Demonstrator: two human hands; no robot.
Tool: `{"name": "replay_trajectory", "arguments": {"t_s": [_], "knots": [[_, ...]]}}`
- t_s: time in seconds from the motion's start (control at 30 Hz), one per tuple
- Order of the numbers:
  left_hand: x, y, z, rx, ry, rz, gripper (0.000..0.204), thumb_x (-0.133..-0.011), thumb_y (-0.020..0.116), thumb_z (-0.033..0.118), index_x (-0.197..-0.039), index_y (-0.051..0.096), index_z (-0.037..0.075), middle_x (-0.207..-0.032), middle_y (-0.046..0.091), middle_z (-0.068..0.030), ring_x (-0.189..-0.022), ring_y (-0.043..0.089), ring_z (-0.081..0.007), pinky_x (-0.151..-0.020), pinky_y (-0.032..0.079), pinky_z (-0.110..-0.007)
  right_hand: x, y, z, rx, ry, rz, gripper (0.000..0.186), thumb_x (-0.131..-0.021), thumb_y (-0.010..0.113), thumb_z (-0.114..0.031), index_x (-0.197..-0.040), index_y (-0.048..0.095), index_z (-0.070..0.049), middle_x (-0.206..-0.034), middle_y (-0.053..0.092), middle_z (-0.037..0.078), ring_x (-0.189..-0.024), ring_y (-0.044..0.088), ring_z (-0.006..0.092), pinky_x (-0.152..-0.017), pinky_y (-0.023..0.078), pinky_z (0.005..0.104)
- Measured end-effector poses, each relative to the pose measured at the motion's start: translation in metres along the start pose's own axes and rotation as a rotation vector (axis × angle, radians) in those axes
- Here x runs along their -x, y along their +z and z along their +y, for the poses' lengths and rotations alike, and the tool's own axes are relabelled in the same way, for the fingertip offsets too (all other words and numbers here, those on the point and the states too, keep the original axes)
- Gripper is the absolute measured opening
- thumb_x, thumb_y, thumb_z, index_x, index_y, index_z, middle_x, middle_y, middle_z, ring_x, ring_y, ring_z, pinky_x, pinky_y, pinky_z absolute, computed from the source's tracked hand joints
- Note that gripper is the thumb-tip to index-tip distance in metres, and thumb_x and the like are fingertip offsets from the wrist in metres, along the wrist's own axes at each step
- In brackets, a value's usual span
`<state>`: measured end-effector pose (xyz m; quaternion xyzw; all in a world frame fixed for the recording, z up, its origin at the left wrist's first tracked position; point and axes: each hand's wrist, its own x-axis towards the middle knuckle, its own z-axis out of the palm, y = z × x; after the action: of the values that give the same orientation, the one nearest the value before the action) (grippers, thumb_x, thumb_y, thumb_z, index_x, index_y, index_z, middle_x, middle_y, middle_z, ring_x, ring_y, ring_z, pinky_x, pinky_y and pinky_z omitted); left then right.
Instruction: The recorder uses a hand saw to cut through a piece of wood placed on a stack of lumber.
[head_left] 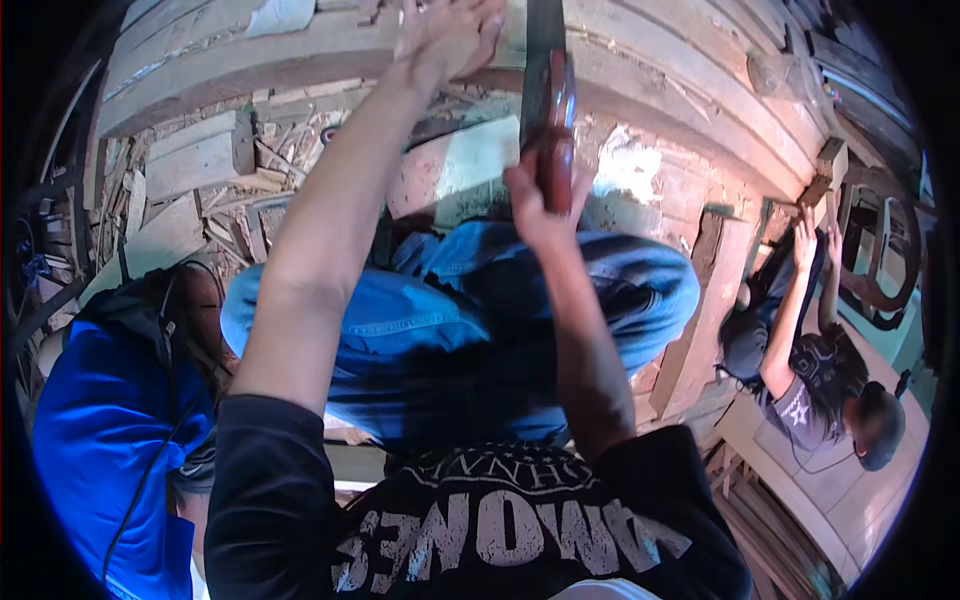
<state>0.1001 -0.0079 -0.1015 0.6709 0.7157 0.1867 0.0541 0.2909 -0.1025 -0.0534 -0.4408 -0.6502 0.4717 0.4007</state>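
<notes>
Head view, right hand: the right hand (pixel 542 225) is closed around the glossy reddish-brown handle (pixel 560 165) of a tool.
Tool: in front of the knees, pointing away from the body; its long dark blade (pixel 541 35) crosses the near boards and runs out of the top edge.
Left hand: the left hand (pixel 450 42) is at the top, over the boards and left of the blade; the fingertips are cut off, so how wide it is, or whether it grips anything, I cannot tell.
Work surface: long, thick wooden boards (pixel 330 55) lie side by side across the top, bending with the lens.
Ground: littered with wood scraps (pixel 285 160); a squared wood block (pixel 195 150) lies at left, and a pale flat panel (pixel 470 165) just beyond the knees.
Light: a bright patch (pixel 628 170) falls right of the handle; much of the room's rim is dark.
Seat: the wearer sits low, folded legs in blue jeans (pixel 400 315).
Left side: a bright blue garment (pixel 110 430) with a dark cable over it.
Right side: a co-worker (pixel 820 365) in a dark cap, arms stretched forward, beside a pale surface (pixel 820 465).
</notes>
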Motion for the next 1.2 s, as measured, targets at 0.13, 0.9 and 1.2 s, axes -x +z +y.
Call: {"name": "replay_trajectory", "arguments": {"t_s": [0.13, 0.9, 1.2], "knots": [[-0.001, 0.004, 0.002, 0.014, -0.011, 0.039, 0.042, -0.094, 0.040, 0.033, -0.128, 0.056, 0.015, -0.140, 0.050, -0.0076, -0.131, 0.042, -0.0329, -0.108, 0.021, -0.064, -0.023, -0.008, -0.007, -0.016, 0.153, -0.036, 0.024, -0.069, 0.066, -0.001, -0.057, 0.047, -0.007, -0.052, 0.044, -0.003, -0.049, 0.042, 0.0072, -0.045, 0.033, 0.0244], [0.000, 0.004, 0.000, -0.192, -0.074, -0.062, 0.044, -0.099, 0.029, 0.040, -0.139, 0.045, 0.028, -0.150, 0.035, 0.0068, -0.139, 0.031, -0.0211, -0.110, 0.013, -0.067, 0.041, -0.010, -0.016, 0.005, -0.055, -0.073, 0.017, -0.071, 0.061, 0.001, -0.060, 0.048, -0.004, -0.052, 0.043, -0.003, -0.048, 0.041, 0.0060, -0.046, 0.035, 0.0236], [-0.001, 0.016, -0.006, -0.124, -0.075, -0.016, 0.044, -0.099, 0.032, 0.042, -0.138, 0.047, 0.027, -0.148, 0.038, 0.0072, -0.140, 0.030, -0.0204, -0.109, 0.013, -0.067, -0.003, 0.001, -0.001, 0.022, -0.054, -0.043, 0.020, -0.069, 0.065, -0.004, -0.059, 0.048, -0.005, -0.052, 0.045, 0.000, -0.048, 0.044, 0.0100, -0.048, 0.037, 0.0276]]}}
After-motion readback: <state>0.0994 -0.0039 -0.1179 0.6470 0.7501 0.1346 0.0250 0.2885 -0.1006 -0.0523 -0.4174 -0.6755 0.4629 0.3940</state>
